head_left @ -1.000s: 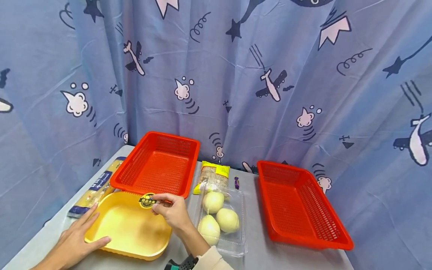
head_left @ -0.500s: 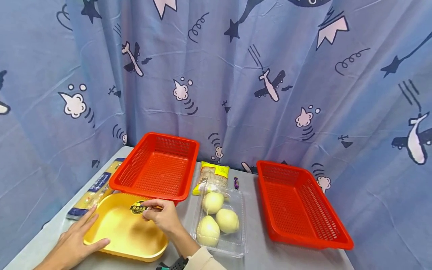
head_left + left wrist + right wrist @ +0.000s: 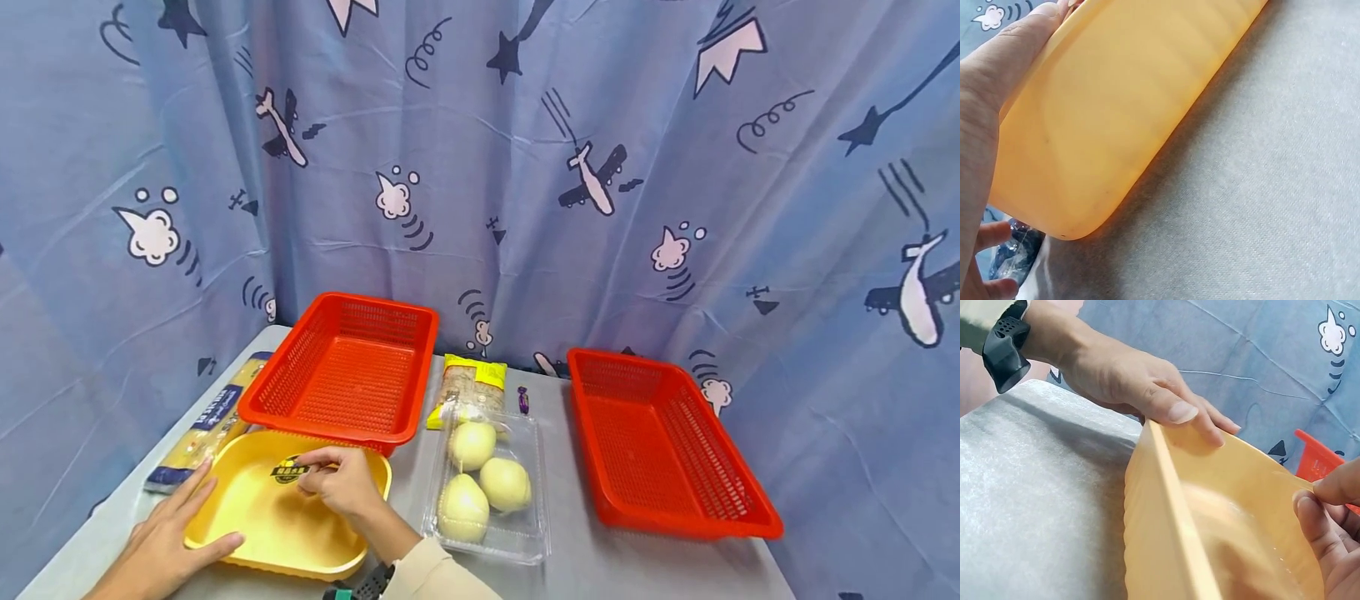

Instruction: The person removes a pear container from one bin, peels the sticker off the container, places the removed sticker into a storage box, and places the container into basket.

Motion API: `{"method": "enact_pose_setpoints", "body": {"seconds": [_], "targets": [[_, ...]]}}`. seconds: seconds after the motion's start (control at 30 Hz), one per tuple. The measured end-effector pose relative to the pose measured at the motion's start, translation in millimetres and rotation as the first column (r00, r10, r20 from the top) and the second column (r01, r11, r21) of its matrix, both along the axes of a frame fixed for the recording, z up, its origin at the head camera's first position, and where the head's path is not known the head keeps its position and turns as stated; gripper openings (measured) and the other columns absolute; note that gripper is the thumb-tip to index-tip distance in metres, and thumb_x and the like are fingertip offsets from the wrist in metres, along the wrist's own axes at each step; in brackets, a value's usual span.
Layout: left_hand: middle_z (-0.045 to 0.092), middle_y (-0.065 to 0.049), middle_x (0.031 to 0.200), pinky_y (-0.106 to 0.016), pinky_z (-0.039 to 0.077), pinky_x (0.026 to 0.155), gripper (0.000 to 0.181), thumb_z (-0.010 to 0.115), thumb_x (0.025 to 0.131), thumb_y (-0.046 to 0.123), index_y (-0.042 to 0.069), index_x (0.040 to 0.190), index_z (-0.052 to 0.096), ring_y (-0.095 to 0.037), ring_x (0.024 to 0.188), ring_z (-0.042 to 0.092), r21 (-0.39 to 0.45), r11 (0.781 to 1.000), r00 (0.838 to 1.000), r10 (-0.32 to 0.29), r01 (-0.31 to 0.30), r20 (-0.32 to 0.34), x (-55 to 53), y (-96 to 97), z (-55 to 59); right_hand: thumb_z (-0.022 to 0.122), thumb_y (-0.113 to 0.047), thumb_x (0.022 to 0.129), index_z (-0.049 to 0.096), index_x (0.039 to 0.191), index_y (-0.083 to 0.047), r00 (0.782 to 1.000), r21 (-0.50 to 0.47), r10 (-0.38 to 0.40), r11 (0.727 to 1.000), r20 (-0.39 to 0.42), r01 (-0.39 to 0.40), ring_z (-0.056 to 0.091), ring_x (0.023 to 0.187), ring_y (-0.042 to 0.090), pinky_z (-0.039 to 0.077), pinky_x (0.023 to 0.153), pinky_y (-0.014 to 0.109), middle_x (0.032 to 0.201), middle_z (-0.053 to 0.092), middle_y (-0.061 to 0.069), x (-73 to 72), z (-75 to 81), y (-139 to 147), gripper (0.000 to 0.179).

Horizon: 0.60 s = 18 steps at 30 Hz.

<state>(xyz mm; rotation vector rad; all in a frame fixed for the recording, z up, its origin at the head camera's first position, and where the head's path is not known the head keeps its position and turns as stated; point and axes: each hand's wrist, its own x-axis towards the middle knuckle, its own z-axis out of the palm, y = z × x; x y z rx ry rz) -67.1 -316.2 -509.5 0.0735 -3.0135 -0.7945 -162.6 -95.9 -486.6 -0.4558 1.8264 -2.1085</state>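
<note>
A yellow plastic basin stands at the front left of the table. Over its inside my right hand pinches a small black-and-gold label between thumb and fingertips. Whether the label touches the basin wall is hard to tell. My left hand rests at the basin's left front corner, fingers straight and spread along the rim. In the left wrist view the left thumb lies along the rim of the basin. The right wrist view has the left hand on the corner and the right thumb and finger pinching.
Behind the basin stands a red basket, with another red basket at the right. A clear box holds pears. Nearby lie a yellow packet, a purple-wrapped candy and a long yellow-and-blue packet. A curtain hangs behind.
My right hand has moved left and slightly nearer over the basin, the label travelling with it. The left hand stays at the basin's corner. The head view has shifted a little.
</note>
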Motion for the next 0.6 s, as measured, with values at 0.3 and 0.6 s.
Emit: {"method": "enact_pose_setpoints", "body": {"seconds": [0.3,0.6], "targets": [[0.017,-0.026,0.153,-0.079,0.027,0.083,0.096,0.063,0.085,0.059,-0.012,0.143,0.033,-0.056,0.122,0.031,0.015,1.000,1.000,0.010,-0.010,0.003,0.8,1.1,-0.1,0.063,0.022,0.072,0.072,0.086,0.006,0.996,0.076,-0.060,0.996,0.070,0.055,0.063,0.059,0.016,0.056,0.060,0.029,0.063,0.054,0.003,3.6,-3.1,-15,0.023],[0.014,-0.018,0.157,-0.080,0.022,0.081,0.092,0.069,0.084,0.050,-0.011,0.142,0.035,-0.055,0.126,0.029,0.044,0.999,0.994,-0.011,0.016,-0.106,3.3,1.4,-4.5,0.065,0.019,0.071,0.073,0.078,0.001,0.995,0.288,-0.094,0.954,0.019,0.085,0.059,0.051,0.010,0.052,0.052,0.023,0.063,0.061,0.002,6.5,-4.6,-28,0.020]]}}
